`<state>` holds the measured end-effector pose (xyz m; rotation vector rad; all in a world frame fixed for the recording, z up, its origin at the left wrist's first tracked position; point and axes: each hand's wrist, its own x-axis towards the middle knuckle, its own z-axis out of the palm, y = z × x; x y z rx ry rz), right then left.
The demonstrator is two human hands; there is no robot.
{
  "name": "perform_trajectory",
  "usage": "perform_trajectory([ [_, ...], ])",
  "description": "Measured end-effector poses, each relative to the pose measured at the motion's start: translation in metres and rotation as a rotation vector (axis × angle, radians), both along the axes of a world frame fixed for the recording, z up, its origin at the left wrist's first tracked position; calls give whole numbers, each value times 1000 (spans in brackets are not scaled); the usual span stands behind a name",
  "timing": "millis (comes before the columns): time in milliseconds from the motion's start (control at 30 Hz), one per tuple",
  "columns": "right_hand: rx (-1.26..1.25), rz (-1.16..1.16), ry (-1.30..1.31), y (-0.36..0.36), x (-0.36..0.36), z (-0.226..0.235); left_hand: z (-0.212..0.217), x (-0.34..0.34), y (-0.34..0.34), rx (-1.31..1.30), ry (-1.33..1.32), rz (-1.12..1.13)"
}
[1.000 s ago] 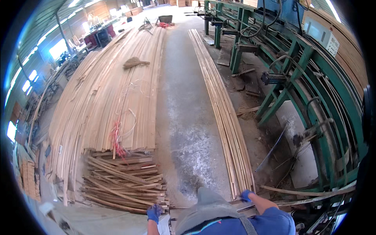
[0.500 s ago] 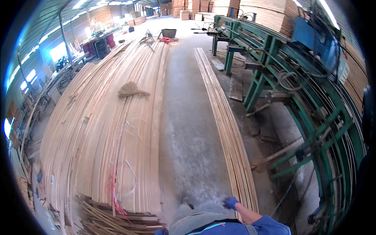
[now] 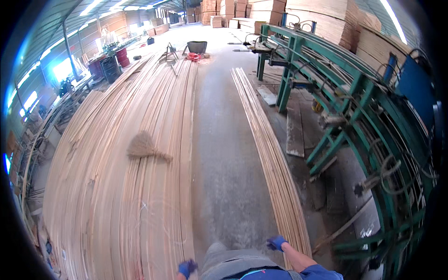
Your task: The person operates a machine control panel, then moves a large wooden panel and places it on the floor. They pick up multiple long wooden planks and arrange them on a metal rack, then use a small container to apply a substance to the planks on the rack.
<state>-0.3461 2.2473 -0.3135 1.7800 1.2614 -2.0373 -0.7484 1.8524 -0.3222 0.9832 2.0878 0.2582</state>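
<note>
The narrow bundle of long wooden strips (image 3: 274, 163) lies lengthwise on the concrete floor (image 3: 224, 182), ahead of me and slightly to my right. My right hand (image 3: 276, 242), in a blue glove, is at the left edge of its near end, fingers seemingly a little curled; I cannot tell whether it touches the wood or grips anything. My left hand (image 3: 187, 267), gloved alike, is low beside the near right edge of a broad spread of boards (image 3: 102, 186); whether it is closed I cannot tell either. A straw broom (image 3: 141, 145) lies across those boards. Beyond their far end sits a dark tub (image 3: 197, 47), and along my right runs a green metal frame (image 3: 365, 100), with stacked timber (image 3: 317, 18) behind it.
</note>
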Motion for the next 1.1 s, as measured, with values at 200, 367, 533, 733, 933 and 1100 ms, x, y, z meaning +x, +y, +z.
perform_trajectory([
  [200,193,127,291,262,-301,90,9,-94,185,-119,-536,761],
  [367,258,337,31,414,-364,-12,-1,-310,396,-64,-535,734],
  [533,-19,449,-154,513,-391,-77,2,-598,638,307,-758,887],
  [733,1174,1357,46,814,-481,-120,41,-793,968,609,-932,971],
  [933,271,50,206,1092,-944,108,40,-817,1049,-248,-193,262],
  [1100,541,469,267,1299,-1173,167,6,-950,1223,-319,-234,307],
])
